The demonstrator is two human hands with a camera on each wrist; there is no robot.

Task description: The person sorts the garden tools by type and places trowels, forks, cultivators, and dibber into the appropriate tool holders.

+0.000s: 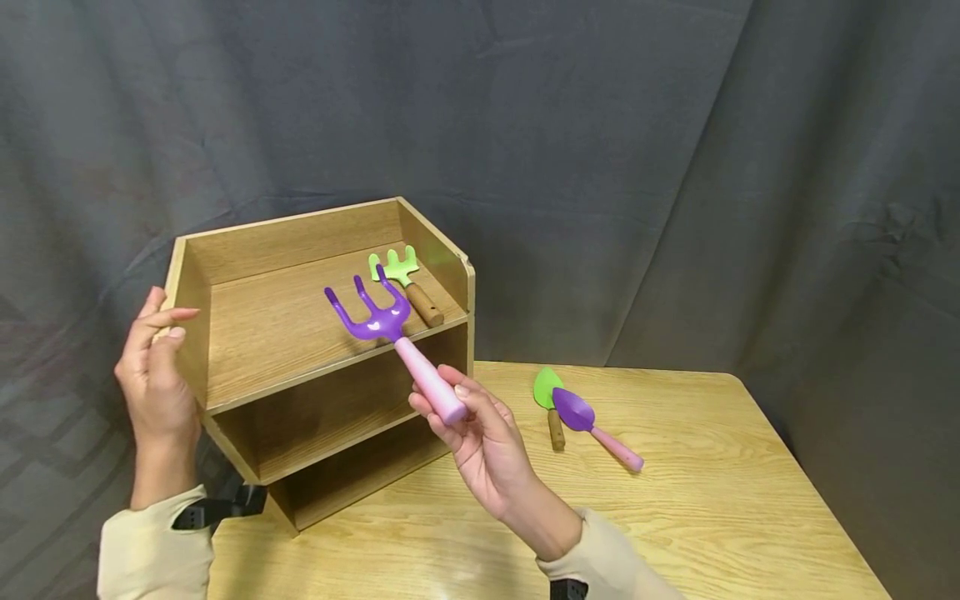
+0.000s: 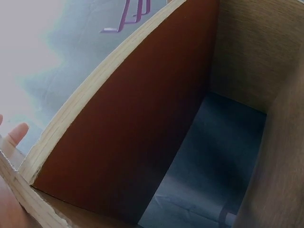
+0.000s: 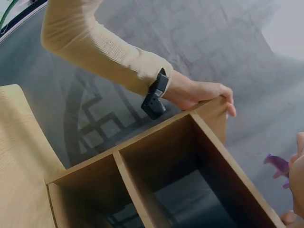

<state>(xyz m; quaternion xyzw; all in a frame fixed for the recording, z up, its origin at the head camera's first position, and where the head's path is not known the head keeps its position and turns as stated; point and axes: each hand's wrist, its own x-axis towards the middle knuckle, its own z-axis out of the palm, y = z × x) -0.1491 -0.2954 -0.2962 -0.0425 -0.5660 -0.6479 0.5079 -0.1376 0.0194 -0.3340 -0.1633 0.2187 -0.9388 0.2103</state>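
1. My right hand [image 1: 487, 442] grips the purple rake [image 1: 393, 337] by its pink handle, fingers and thumb wrapped round the lower end. It's held in the air, just in front of the wooden shelf unit [image 1: 247, 350].
2. Rake's long axis runs from my fingers up and to the left, tines pointing toward the top shelf. Tine end sits near the shelf's front edge; can't tell if it's over the shelf yet or just short.
3. The green rake [image 1: 405, 279] already lies on the top shelf, toward its right side, just beyond the purple tines.
4. Left hand [image 1: 157, 375] rests against the unit's left side wall, fingers straight-ish w/ tips lapped over the upper edge. It's pressing the wall, not clutching it.
5. Right hand is the one nearer the shelf opening; left is outside the wall.
6. On the table [image 1: 712, 500] to the right: green trowel [image 1: 550, 400] and purple trowel [image 1: 592, 427], blades overlapping.
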